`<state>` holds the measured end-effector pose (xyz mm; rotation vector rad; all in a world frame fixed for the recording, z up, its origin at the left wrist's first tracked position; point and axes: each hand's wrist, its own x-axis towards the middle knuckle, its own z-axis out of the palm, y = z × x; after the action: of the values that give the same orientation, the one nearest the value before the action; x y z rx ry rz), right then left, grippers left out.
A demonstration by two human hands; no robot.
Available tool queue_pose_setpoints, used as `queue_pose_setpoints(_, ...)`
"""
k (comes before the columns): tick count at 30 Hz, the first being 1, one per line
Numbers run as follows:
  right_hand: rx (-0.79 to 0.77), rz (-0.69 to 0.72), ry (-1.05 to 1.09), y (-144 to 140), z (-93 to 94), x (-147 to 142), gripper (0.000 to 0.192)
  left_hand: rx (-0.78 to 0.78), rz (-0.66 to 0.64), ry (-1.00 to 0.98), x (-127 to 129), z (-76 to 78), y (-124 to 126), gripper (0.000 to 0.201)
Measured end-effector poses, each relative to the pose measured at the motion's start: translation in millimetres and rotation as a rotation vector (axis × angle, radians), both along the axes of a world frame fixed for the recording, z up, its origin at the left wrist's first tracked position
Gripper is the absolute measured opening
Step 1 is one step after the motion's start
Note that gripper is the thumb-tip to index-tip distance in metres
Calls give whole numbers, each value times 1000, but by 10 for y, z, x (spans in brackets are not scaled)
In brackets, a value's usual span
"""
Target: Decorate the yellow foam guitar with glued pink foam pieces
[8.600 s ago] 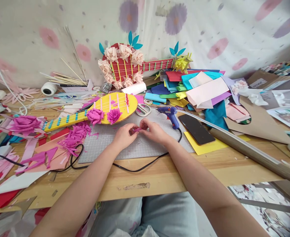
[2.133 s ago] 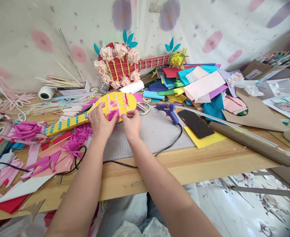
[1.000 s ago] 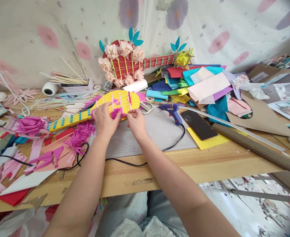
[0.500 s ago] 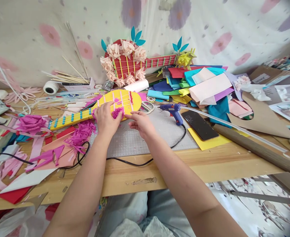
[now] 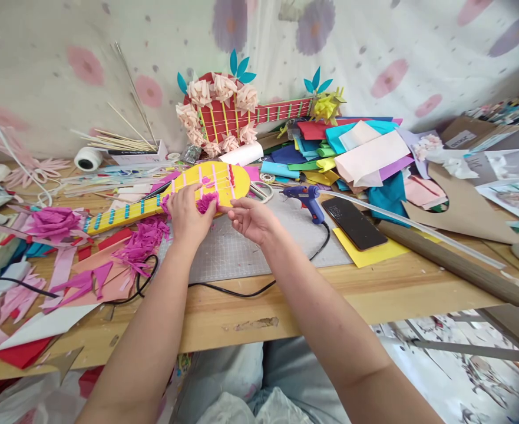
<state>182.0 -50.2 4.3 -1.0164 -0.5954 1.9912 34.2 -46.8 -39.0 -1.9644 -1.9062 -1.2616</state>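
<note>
My left hand (image 5: 187, 213) presses down, fingers curled, on a pink paper flower (image 5: 207, 202) at the near edge of the yellow guitar (image 5: 197, 187). My right hand (image 5: 251, 218) hovers open just beside it, holding nothing, fingertips toward the flower. Behind: glue gun (image 5: 306, 199), phone (image 5: 353, 222), coloured paper pile (image 5: 356, 153).

A blue glue gun (image 5: 306, 199) lies on the grey mat (image 5: 281, 238), its black cord (image 5: 241, 292) looping toward the table edge. Just right of it a phone (image 5: 353, 222) rests on yellow paper (image 5: 372, 252). Behind, a red guitar (image 5: 237, 115) leans on the cloth, beside stacked coloured sheets (image 5: 356, 153). Scissors (image 5: 259, 189) lie near the gun.
</note>
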Motion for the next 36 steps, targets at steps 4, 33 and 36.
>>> queue_pose_setpoints(4,79,-46,-91,40,-47,160,7,67,5,-9,5,36,-30,34)
queue_pose_setpoints(33,957,94,-1168,182,-803,828,32,-509,-92,64,715,-400,-153,13)
queue_pose_setpoints(36,963,125,-1194,164,-811,779,22,-466,-169,-9,667,-414,-156,18)
